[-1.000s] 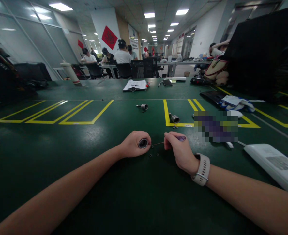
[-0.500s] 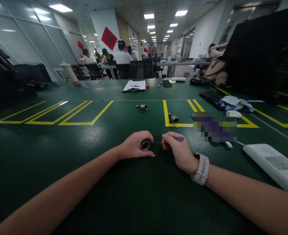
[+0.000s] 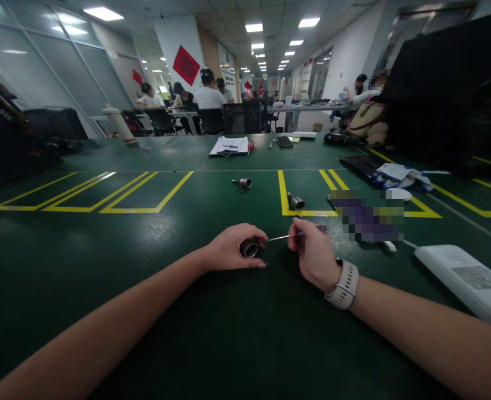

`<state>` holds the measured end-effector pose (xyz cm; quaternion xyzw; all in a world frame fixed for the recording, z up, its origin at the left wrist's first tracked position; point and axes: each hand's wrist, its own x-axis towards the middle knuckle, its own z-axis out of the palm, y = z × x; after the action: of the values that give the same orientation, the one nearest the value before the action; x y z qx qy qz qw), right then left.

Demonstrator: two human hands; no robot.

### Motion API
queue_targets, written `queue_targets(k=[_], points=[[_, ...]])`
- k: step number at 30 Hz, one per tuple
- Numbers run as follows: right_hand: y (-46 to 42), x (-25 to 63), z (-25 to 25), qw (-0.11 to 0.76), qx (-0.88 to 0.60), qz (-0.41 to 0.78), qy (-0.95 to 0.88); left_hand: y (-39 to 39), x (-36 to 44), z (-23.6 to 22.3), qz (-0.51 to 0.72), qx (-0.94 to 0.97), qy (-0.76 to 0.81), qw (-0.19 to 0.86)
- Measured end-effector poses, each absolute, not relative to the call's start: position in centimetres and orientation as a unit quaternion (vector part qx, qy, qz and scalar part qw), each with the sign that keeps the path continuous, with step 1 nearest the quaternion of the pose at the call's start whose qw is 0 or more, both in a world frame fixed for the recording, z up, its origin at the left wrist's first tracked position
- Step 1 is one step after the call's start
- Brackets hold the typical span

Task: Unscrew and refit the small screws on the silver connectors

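Note:
Curled round a short dark metal cylinder (image 3: 250,249) with an open, shiny rim, my left hand (image 3: 224,248) rests low over the green table. Its thumb lies stretched out along the table beside small dark pieces (image 3: 264,246), too small to name. My right hand (image 3: 315,256), with a watch on the wrist, is closed on the screwdriver (image 3: 277,239), whose handle is purple. The thin shaft points left, and its tip is at the left fingertips. Whether the tip touches the cylinder or a small piece, I cannot tell.
Two similar metal cylinders with stems lie beyond my hands, one mid-table (image 3: 245,183) and one inside yellow tape (image 3: 297,203). A white power bank-like box (image 3: 466,283) and gloves (image 3: 401,176) are at right. A clipboard (image 3: 229,146) lies farther back; people sit beyond.
My right hand has moved right and slightly up with the screwdriver, showing more of its shaft. The cylinder in my left hand has tilted, and the left index finger reaches farther right.

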<state>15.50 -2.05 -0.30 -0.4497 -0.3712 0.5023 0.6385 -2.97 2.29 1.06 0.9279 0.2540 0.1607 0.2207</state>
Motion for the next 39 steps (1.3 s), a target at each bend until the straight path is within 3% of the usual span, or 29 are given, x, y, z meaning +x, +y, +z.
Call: queue_targets(k=[5, 11, 16, 21, 26, 33, 39], points=[[-1.9, 16.0, -0.1, 0.649, -0.432, 0.483, -0.398, 2.2, -3.0, 1.1, 0.163, 0.926, 0.259, 0.223], [-1.8, 16.9, 0.3, 0.613, -0.423, 0.306, -0.592, 2.1, -3.1, 1.1, 0.179, 0.926, 0.258, 0.208], [-3.3, 16.2, 1.5, 0.515, -0.379, 0.212, -0.739, 2.2, -3.2, 0.4, 0.333, 0.870, 0.304, 0.200], [-4.8, 14.0, 2.0, 0.320, -0.279, 0.106, -0.899, 3.6, -3.6, -0.2, 0.557, 0.679, 0.430, 0.209], [-3.6, 11.8, 1.4, 0.234, -0.238, 0.000, -0.943, 5.8, -5.2, 0.4, 0.633, 0.587, 0.451, 0.225], [-0.6, 11.6, 0.3, 0.190, -0.234, 0.005, -0.953, 8.6, -8.5, 2.5, 0.694, 0.485, 0.492, 0.202], [2.5, 13.2, 0.0, 0.186, -0.277, 0.010, -0.943, 11.3, -10.4, 2.0, 0.635, 0.508, 0.558, 0.167]])
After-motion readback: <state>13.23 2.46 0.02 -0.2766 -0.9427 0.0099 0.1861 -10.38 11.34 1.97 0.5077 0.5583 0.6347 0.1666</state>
